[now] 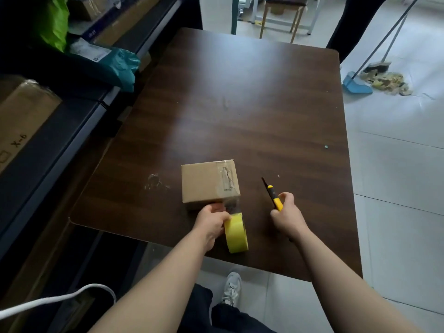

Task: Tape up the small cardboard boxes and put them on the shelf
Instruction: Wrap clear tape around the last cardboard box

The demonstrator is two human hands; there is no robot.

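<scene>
Small cardboard box [209, 182] on dark wooden table [240, 104], near its front edge. Left hand [211, 221] grasping yellow tape roll [236, 233] just before box; right hand [286, 216] clenched around yellow utility knife [274, 197], right of box.

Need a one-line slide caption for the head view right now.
Left hand holds the yellow tape roll, its strip stretched to the cardboard box; right hand holds a utility knife.

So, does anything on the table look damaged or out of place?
Only small things: whitish tape residue marks the table left of the cardboard box, and the tape patch on its top looks wrinkled.
</scene>
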